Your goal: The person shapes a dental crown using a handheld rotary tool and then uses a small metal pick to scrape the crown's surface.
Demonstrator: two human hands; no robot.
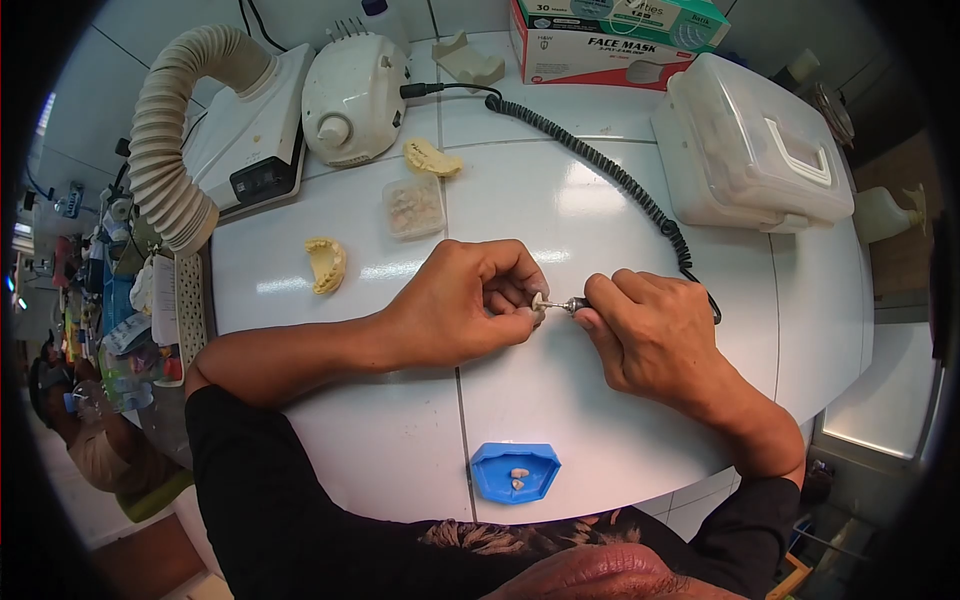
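My right hand (650,325) is wrapped round a dark rotary handpiece (578,304), whose metal shank points left and ends in a small pale disc (539,301). The disc meets the fingertips of my left hand (465,300), which are pinched round something too small to make out. A coiled black cord (610,160) runs from behind my right hand to the white control unit (356,100). Nearer my body, a blue tray (487,488) holds small tooth-coloured pieces (518,474).
Beyond my left hand are a clear box (413,207) and yellowish dental casts (326,265). A ribbed hose (165,150) arches at the left. At the back right stand a face mask box (600,60) and a white case (750,150). Another person (115,450) is at the far left.
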